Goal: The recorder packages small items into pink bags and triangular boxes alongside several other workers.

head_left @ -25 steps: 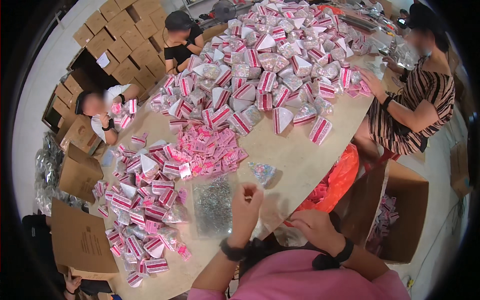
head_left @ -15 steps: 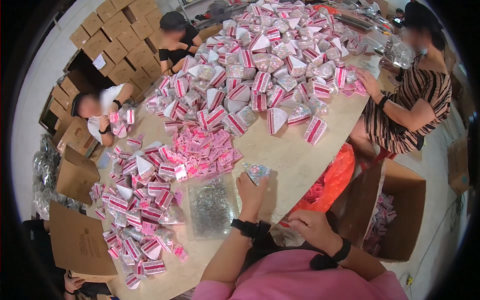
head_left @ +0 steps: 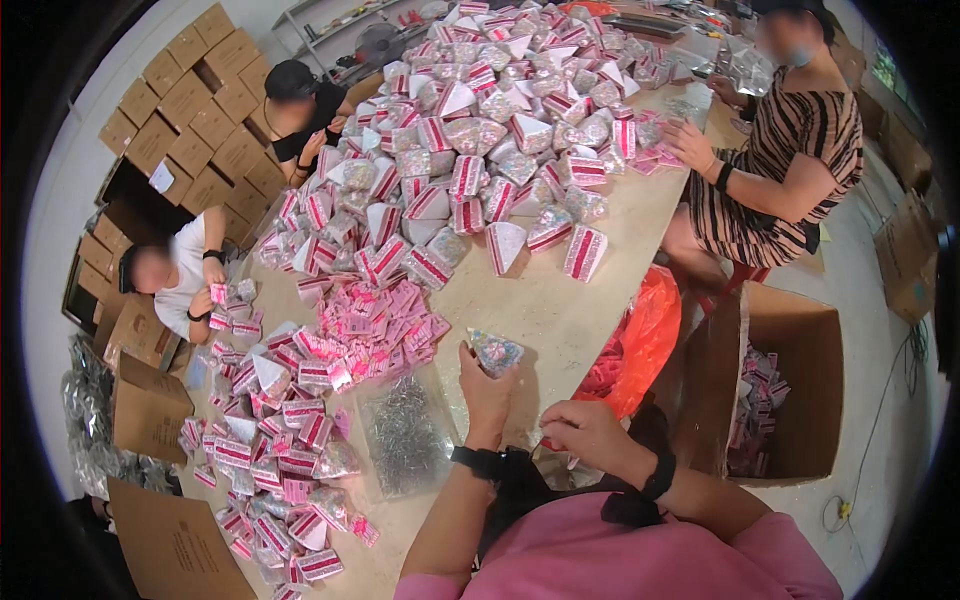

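Head view: left hand (head_left: 487, 398) closed around the wedge (head_left: 497, 352), centre of the frame.
Right hand (head_left: 597, 436), lower right of centre, has curled fingers; I cannot tell whether it grips anything. A loose pinch could drop the wedge; a forearm nudge could upset the tray (head_left: 366, 450). Print on the lower-left carton (head_left: 170, 535) is too small to read.

A pale wall (head_left: 60, 260) curves behind stacked brown cartons (head_left: 200, 115), with metal shelving (head_left: 305, 30) and a fan (head_left: 380, 43) beyond. The beige table (head_left: 560, 320) crosses the room at a slant. Light grey floor (head_left: 870, 330) shows at right (a cable with a yellow fitting (head_left: 846, 509) trails over it).
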Demonstrator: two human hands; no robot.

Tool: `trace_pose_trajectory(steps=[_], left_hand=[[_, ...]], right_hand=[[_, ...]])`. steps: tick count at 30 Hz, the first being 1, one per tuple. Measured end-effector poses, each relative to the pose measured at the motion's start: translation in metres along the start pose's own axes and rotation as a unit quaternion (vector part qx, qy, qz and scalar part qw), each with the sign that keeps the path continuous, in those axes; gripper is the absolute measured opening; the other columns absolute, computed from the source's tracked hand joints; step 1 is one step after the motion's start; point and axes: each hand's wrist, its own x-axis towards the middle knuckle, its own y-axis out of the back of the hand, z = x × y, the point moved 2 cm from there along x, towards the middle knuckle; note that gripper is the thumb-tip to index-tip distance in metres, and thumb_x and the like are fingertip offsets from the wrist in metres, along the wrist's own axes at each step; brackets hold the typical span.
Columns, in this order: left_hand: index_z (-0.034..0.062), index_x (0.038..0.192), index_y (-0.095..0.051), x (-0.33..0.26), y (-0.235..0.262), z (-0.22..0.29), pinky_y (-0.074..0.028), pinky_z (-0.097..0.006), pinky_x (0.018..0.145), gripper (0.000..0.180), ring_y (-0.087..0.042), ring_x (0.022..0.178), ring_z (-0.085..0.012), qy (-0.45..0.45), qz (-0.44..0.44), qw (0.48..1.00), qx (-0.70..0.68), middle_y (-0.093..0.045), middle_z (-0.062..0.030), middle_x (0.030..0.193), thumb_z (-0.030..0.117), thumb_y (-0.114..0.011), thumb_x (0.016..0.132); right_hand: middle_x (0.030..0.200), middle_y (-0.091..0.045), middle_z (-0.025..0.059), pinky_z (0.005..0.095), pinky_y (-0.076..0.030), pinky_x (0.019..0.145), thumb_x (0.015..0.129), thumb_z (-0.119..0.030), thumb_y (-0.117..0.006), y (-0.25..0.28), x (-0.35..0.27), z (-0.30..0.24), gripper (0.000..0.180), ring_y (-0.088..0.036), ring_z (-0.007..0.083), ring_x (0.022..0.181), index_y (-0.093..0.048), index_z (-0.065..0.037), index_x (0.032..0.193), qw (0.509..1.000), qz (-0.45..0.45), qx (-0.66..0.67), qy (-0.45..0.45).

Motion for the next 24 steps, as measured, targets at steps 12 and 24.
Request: trace_pose_trajectory(steps=[12,24], left_hand=[[0.0028,0.134,-0.03,-0.051,0.02,0.067,-0.04,-0.031,0.095,0.077,-0.047,0.11,-0.0182,0.01,-0.01,0.97,-0.244,-0.045,-0.0078,0.121,-0.005,-0.069,0.068],[0.0029,0.138,-0.023,-0.069,0.031,0.087,-0.038,-0.034,0.098,0.089,-0.042,0.117,-0.0195,-0.067,0.038,0.977,-0.199,-0.039,-0.009,0.127,-0.006,-0.072,0.064]], right_hand=[[0.068,-0.058,0.0011,0.0215,-0.044,0.054,0.086,-0.004,-0.057,0.008,0.002,-0.055,0.013,-0.052,0.0052,0.061,-0.063,0.003,0.096,0.999,0.009,0.012,0.044],[0.069,-0.061,0.0165,0.0319,-0.046,0.057,0.082,-0.009,-0.055,-0.005,0.002,-0.093,0.014,-0.061,0.0223,0.062,-0.063,0.002,0.084,0.996,0.021,-0.045,0.073]])
